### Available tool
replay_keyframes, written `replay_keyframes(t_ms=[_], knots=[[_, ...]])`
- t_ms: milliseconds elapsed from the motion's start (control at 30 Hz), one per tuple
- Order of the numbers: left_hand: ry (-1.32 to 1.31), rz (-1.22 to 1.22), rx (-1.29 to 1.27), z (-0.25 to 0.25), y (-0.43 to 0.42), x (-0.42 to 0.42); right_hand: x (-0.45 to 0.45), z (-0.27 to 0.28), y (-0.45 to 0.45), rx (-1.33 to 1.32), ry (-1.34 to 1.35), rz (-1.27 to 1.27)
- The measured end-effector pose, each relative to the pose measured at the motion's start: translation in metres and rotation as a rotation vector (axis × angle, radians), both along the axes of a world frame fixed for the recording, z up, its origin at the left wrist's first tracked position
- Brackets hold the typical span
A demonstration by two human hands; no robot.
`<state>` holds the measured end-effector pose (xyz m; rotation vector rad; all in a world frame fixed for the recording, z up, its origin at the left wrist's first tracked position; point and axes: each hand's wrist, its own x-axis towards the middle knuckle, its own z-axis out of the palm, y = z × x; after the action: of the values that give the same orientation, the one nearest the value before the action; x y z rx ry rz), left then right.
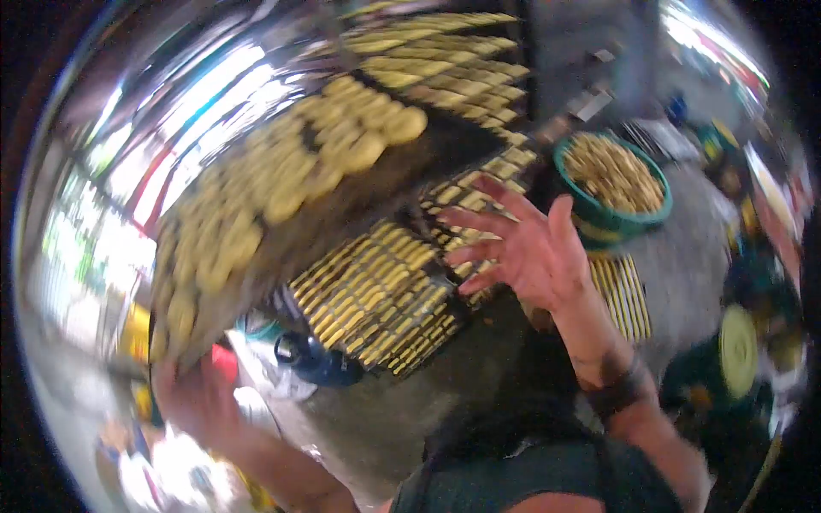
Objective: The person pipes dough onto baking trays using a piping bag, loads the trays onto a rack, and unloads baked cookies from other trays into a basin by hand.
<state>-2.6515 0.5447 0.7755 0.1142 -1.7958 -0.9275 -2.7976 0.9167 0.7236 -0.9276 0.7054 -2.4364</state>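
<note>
A dark baking tray (351,201) covered with rounds of pale yellow dough (299,158) is raised and slanted at the left. My left hand (201,400) is at its near lower corner and appears to grip it, though motion blurs the hand and its fingers hardly show. My right hand (534,252) is in the middle with fingers spread and nothing in it, apart from the tray. Beyond and below the hand lie trays with rows of yellow dough sticks (372,286).
A green basin (658,214) full of light brown stick-shaped pieces (614,171) stands at right. More rows of yellow sticks (436,60) are at the back. A dark blue bottle-like container (316,361) is on the floor, and a round yellow-green lid-like object (738,352) is far right.
</note>
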Motion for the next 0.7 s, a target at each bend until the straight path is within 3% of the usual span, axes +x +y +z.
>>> replay_keyframes(t_ms=[33,67,167,300,433,500,600,633,700], knots=[[0.253,-0.5,0.586,-0.008,-0.015,0.013,0.002,0.001,0.003,-0.13,0.083,0.143],[0.385,-0.607,0.971,-0.019,-0.031,0.024,0.005,-0.002,0.017,-0.147,0.104,0.162],[0.296,-0.917,0.878,-0.044,0.005,0.018,0.022,-0.014,0.051,-0.172,0.122,0.218],[0.12,-1.389,0.879,-0.064,0.081,-0.009,0.068,-0.022,0.112,-0.199,-0.073,-0.221],[-0.051,-1.739,0.895,-0.084,0.137,-0.062,0.076,-0.038,0.18,-0.141,-0.055,-0.565],[-0.065,-1.835,0.866,-0.108,0.158,-0.11,0.062,-0.058,0.205,-0.239,-0.049,-0.762],[-0.138,-1.614,0.957,-0.126,0.193,-0.163,0.03,-0.085,0.258,-0.13,-0.08,-0.846],[-0.163,-1.447,0.85,-0.16,0.186,-0.189,0.018,-0.092,0.27,-0.113,-0.1,-0.877],[-0.28,-1.628,1.103,-0.127,0.238,-0.218,-0.017,-0.106,0.306,-0.146,-0.166,-0.879]])
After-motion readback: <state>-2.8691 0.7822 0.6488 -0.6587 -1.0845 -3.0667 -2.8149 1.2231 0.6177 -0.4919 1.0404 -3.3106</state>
